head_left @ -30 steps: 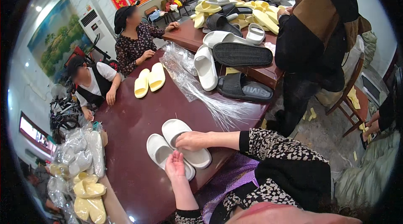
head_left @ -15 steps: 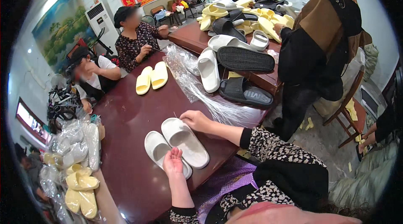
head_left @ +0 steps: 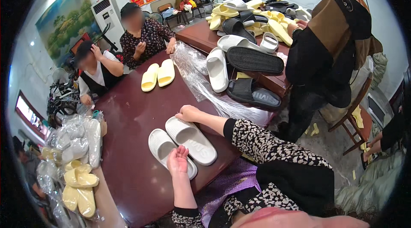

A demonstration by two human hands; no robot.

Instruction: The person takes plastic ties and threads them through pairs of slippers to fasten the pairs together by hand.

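A pair of white slide slippers lies on the dark red table in front of me, toes pointing away. Over the heel half of the left slipper (head_left: 162, 144), my left hand (head_left: 178, 160) is held palm up, fingers spread a little, gripping nothing. Just beyond the toe of the right slipper (head_left: 195, 144), my right hand (head_left: 189, 113) has its fingers pinched together. Something thin may be between its fingertips, too fine to make out. Farther right, a bundle of thin clear strands (head_left: 229, 109) spills over the table, joined to a heap of clear plastic (head_left: 188, 63).
Yellow slippers (head_left: 157, 75) sit at the table's far side, near two seated people. Bagged slippers (head_left: 79, 181) are piled at left. A heap of loose slippers (head_left: 252, 18) covers the table at back right, where another person (head_left: 329, 48) stands beside a wooden chair (head_left: 359, 112).
My right hand has shifted slightly left and away from me, to the right slipper's toe. That slipper has turned a little. One seated person's hand now reaches the plastic.
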